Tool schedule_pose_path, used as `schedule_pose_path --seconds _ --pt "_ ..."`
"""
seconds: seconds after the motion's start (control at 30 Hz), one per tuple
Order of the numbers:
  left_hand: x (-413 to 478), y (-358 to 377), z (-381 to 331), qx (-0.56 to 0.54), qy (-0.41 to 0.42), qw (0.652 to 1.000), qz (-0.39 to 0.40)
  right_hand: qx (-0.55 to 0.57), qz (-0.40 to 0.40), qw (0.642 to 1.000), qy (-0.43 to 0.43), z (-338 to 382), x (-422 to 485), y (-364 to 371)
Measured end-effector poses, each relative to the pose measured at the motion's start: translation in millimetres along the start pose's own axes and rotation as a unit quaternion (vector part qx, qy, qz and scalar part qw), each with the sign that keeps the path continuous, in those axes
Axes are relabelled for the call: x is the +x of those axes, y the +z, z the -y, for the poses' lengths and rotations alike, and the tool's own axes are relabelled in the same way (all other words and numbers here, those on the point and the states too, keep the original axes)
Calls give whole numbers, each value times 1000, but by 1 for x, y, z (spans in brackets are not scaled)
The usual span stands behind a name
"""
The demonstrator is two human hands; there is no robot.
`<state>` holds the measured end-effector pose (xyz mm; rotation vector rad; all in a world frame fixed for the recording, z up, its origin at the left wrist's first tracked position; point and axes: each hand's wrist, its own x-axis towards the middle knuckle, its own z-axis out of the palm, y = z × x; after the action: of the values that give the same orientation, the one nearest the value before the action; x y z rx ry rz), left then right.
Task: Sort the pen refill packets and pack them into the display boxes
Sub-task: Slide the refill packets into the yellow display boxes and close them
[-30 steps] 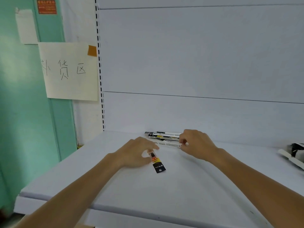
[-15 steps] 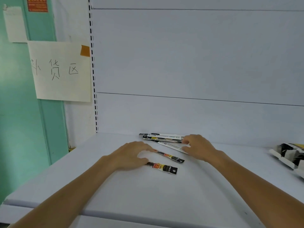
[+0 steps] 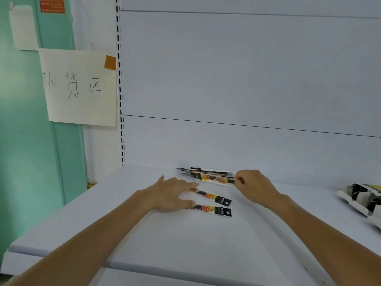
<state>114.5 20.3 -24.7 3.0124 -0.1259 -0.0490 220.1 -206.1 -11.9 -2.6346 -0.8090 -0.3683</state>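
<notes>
Resting flat on the shelf (image 3: 185, 244), the left hand (image 3: 171, 193) lies just in front of the stack (image 3: 208, 175) of packets, fingers straight and spread, with its fingertips touching the left ends of two loose packets. The far packet (image 3: 214, 197) lies just in front of the stack; the near packet (image 3: 214, 209) lies beyond it, roughly parallel. The right hand (image 3: 253, 184) pinches the stack's right end between thumb and curled fingers. A display box (image 3: 362, 197) sits well right of the stack.
</notes>
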Motion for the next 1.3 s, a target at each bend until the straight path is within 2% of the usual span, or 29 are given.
schedule_pose_path --seconds 0.13,0.33,0.47,0.6,0.67,0.73,0.77,0.8,0.83,0.9,0.97,1.0,1.03,1.07,1.1,1.17,1.3 --pt "-5 -4 -4 108 13 993 -40 24 -53 998 -4 2 1 -4" --pt "-10 -2 -22 74 -105 990 -64 -48 -77 995 -38 17 -2 -2" --pt "-9 -7 -32 0 -194 979 -62 -53 -83 994 -45 26 -3 -2" --pt "-10 -9 -31 -172 -244 952 -72 -42 -61 997 -37 33 -3 1" --pt "-12 -15 -28 -321 -233 917 -50 -27 -2 999 -34 37 -3 4" --pt "-16 -22 -22 -512 -209 833 -2 -17 62 997 -33 40 -3 6" --pt "-20 -23 -19 -587 -184 788 27 -17 81 996 -36 42 -3 7" --pt "-23 -22 -14 -633 -152 757 56 -17 90 995 -41 44 -3 8" --pt "-26 -20 -11 -656 -117 741 85 -21 90 995 -47 45 -3 11" --pt "-30 -16 -5 -667 -55 734 116 -52 71 994 -58 50 -1 14" --pt "-30 -13 -1 -647 -44 759 64 -70 61 994 -52 56 2 16" --pt "-29 -11 2 -603 -59 796 1 -61 79 994 -38 62 3 15" --pt "-27 -10 9 -514 -83 851 -69 -42 109 993 -23 67 2 16" --pt "-24 -8 17 -379 -105 910 -130 -24 143 989 -13 72 2 16" --pt "-22 -7 24 -244 -114 949 -164 -5 170 985 -11 77 1 17" --pt "-20 -3 29 -80 -101 977 -169 8 188 982 -32 81 1 15" --pt "-14 -3 15 -16 -12 990 -141 -19 207 973 -97 82 2 8"
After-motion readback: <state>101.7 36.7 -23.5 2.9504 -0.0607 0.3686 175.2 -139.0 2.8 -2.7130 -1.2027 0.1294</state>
